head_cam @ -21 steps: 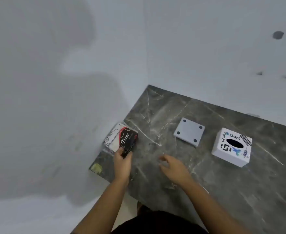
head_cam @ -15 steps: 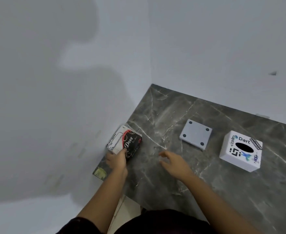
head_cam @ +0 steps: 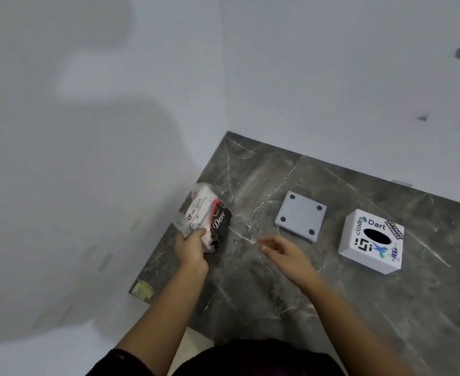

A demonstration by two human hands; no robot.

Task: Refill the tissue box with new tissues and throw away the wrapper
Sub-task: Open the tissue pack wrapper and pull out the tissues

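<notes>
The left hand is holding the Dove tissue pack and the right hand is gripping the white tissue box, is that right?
Not quite. The head view shows the right hand open and empty, apart from the white tissue box. The left hand does hold the Dove tissue pack.

A dark grey marbled surface (head_cam: 331, 308) with pale veins fills the lower right of the frame. A grey square plate (head_cam: 300, 219) lies flat at its centre, and a white stickered tissue box (head_cam: 371, 244) is seen further right, apart from it.

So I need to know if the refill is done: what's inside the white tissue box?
Through the oval slot, the white tissue box shows only darkness; no tissue pokes out. Its walls hide the rest of the inside.
</notes>
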